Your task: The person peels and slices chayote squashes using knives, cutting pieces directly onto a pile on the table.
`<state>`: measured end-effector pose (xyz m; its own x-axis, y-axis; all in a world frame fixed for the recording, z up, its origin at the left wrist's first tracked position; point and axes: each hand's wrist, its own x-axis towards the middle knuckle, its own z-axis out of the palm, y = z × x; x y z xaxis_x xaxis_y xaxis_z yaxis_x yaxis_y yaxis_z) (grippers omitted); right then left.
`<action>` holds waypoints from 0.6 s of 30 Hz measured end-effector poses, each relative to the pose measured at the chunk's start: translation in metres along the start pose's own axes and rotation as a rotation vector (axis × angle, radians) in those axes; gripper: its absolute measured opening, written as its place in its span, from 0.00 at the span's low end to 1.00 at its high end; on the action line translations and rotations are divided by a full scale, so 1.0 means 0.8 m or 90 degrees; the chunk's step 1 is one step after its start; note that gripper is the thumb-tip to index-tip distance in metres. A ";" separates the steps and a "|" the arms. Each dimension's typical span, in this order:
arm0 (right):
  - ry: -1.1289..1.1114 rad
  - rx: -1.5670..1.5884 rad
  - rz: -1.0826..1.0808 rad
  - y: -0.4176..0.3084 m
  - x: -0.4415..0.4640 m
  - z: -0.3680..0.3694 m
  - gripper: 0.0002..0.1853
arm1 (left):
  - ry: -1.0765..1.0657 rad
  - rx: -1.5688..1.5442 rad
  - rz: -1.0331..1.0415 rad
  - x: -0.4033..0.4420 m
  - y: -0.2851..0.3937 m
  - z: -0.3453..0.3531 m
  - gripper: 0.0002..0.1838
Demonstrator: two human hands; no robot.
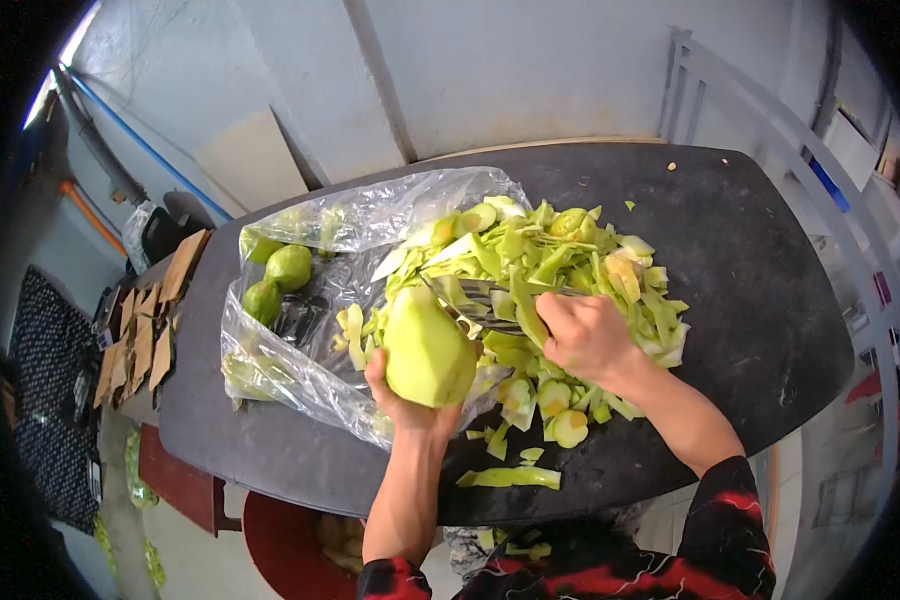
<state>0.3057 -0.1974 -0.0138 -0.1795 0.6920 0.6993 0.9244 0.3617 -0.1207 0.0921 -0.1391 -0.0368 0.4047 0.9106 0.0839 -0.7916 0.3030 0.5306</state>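
My left hand (410, 405) cups a large, pale green peeled fruit (422, 350) from below, its surface cut into flat facets. My right hand (592, 340) is closed around the handle of a knife (482, 303), the blade pointing left toward the fruit's upper right side. A strip of green peel (525, 305) lies across the blade close to my fingers. Behind and under the knife spreads a big heap of green peelings (510, 245) with several round cut-off ends. The knife's handle is mostly hidden in my fist.
A clear plastic bag (355, 205) on the dark table (760, 290) holds several whole green fruits (289, 267). Loose peel pieces (510, 477) lie by the near edge. A red bucket (270, 540) with pale pieces stands below. A grey metal rail (770, 95) rises at right.
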 end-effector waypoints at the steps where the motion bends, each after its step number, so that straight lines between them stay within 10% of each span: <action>1: 0.001 0.002 -0.005 -0.001 0.002 -0.001 0.09 | -0.012 -0.024 -0.010 0.002 0.004 -0.002 0.37; 4: 0.038 -0.033 -0.069 -0.005 -0.004 0.006 0.07 | 0.178 -0.056 0.040 0.015 0.005 0.009 0.38; 18: 0.119 -0.059 -0.239 -0.046 0.002 -0.003 0.04 | 0.021 -0.014 -0.008 0.002 0.001 0.001 0.41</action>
<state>0.2724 -0.2110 -0.0066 -0.4533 0.3941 0.7995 0.8341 0.5038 0.2246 0.0928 -0.1375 -0.0357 0.3995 0.9154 0.0497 -0.7971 0.3201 0.5121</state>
